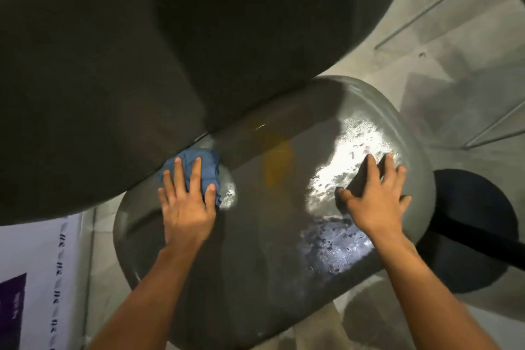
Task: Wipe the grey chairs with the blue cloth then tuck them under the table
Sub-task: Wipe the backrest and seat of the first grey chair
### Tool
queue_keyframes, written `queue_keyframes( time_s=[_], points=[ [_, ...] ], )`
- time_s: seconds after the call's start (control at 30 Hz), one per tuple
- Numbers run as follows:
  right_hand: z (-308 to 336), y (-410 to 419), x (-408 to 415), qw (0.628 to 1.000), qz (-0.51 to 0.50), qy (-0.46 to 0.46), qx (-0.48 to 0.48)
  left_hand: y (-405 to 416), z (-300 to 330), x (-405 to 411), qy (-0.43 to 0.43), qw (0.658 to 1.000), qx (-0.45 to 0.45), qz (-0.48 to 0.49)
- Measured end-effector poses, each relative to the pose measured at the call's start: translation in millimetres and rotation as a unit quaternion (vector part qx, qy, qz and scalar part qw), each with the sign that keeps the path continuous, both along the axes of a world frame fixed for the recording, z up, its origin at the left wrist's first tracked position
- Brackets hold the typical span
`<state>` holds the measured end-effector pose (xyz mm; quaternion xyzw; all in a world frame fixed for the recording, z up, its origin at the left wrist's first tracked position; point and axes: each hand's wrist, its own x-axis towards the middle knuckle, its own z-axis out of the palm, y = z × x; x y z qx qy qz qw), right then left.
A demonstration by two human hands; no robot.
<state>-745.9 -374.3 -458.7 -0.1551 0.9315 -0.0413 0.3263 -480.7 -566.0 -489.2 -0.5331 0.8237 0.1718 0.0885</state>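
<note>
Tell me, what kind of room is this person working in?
Probably a cafe, canteen or meeting room, though little shows. A glossy grey chair stands at a dark round table on a pale concrete-like floor, with a printed sign nearby.

No legible text, brand, number or sign appears. The white printed sheet [37,278] at the lower left, lying on the floor beside the grey chair seat, carries a column of small dark marks arranged in short rows, too blurred to read. A purple block [12,310] on the same sheet bears faint pale lettering, likewise unreadable. No other surface shows any lettering.
</note>
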Motion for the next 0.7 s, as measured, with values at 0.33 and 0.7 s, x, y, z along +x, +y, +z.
queue_keyframes(
  time_s=[0.33, 0.7],
  points=[
    [-23, 6, 11, 0.998, 0.045, 0.003, 0.045, 6, -41, -92, 0.054, 0.999, -0.009, -0.003],
    [-28, 5, 15, 0.996, 0.059, 0.038, 0.056, 48, -28, -288, 0.13, 0.969, 0.027, -0.208]
  ],
)
